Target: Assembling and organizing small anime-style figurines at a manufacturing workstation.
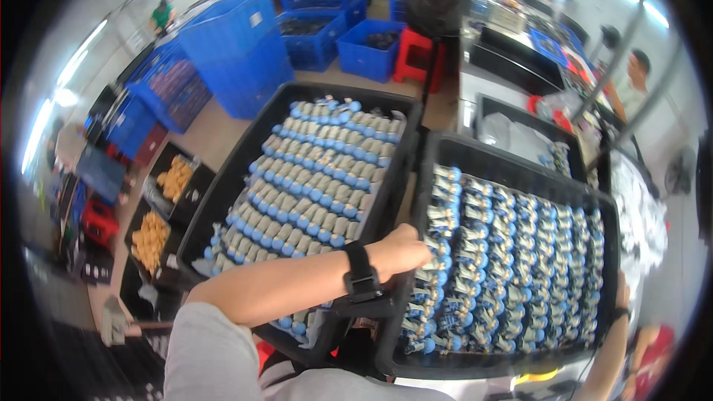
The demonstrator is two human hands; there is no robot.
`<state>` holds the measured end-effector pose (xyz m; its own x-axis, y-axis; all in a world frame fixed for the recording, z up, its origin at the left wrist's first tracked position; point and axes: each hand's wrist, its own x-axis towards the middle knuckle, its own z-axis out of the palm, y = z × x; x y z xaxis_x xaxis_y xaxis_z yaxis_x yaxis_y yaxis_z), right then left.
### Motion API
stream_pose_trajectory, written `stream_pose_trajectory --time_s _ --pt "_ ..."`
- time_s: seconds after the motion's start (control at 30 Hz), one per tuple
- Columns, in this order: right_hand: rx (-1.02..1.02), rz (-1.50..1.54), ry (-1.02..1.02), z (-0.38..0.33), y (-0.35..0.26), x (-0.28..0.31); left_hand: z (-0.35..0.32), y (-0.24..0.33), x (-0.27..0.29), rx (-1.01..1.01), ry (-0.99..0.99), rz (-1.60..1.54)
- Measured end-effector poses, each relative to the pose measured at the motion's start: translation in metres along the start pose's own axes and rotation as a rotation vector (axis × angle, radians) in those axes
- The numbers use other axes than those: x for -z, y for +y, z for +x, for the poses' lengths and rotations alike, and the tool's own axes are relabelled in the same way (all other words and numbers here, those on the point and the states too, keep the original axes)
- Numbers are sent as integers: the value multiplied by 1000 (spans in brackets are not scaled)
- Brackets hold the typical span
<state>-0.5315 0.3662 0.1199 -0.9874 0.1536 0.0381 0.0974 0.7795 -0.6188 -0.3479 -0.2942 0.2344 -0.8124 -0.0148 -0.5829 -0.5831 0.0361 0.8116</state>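
Observation:
A black plastic tray (505, 362) at the right holds rows of small blue, white and dark figurines (483, 267). At its left rim my left hand (405, 249) is closed, the fingers curled over the edge. My right hand (622, 293) is at the tray's right rim, seen edge-on with its fingers partly hidden. A dark strap with a small box (361, 278) is round my left wrist. Under my left forearm lies a second black tray (236, 169), with rows of grey and blue figurines (304, 186) on clear plastic sheeting.
Blue crates (241, 67) are stacked beyond the left tray, near a red stool (416, 56). Black bins with orange-tan pieces (151, 241) stand at the left. A bench with further black trays (512, 59) runs along the right, where a person (635, 82) sits. A black fan (438, 0) stands ahead.

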Motion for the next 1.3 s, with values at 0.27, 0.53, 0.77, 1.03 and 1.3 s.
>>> stream_pose_trajectory --time_s 0.27,0.53,0.77,1.03,1.3 --pt "-499 677 -73 -27 1 25 -43 25 22 -122 23 74" --pt "-440 953 -818 -12 -113 21 -76 -5 57 -242 -58 156" --pt "-54 750 -885 13 -264 -53 -179 -35 120 -306 117 -14" --pt "378 630 -835 -7 -408 -125 -285 -116 226 -419 324 -122" --pt "784 565 -798 -123 -642 -285 -419 -244 388 -469 438 -160"
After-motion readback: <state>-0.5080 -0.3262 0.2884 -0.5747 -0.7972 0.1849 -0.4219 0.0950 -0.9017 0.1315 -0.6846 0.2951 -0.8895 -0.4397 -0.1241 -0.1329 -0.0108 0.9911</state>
